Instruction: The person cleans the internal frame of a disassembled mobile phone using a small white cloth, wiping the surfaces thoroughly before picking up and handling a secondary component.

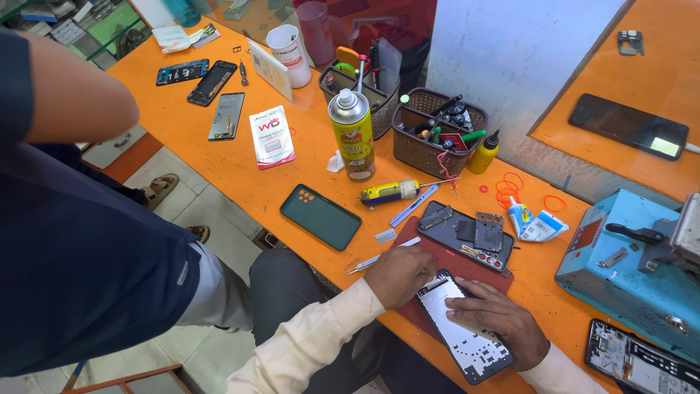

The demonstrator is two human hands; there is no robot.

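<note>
head view — the opened phone frame [465, 332] is lying on the red mat [408, 310] at the table's [240, 175] near edge, long axis slanting away. the right hand [497, 315] is pinning its side flat, grip released; the left hand [399, 274] is clenching over the top corner, nearer the tweezers [379, 258].

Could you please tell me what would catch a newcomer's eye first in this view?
Near the bottom edge, the left hand and right hand rest on an opened phone lying on a dark red mat. A tall yellow spray can stands mid-table on the bright orange table.
</note>
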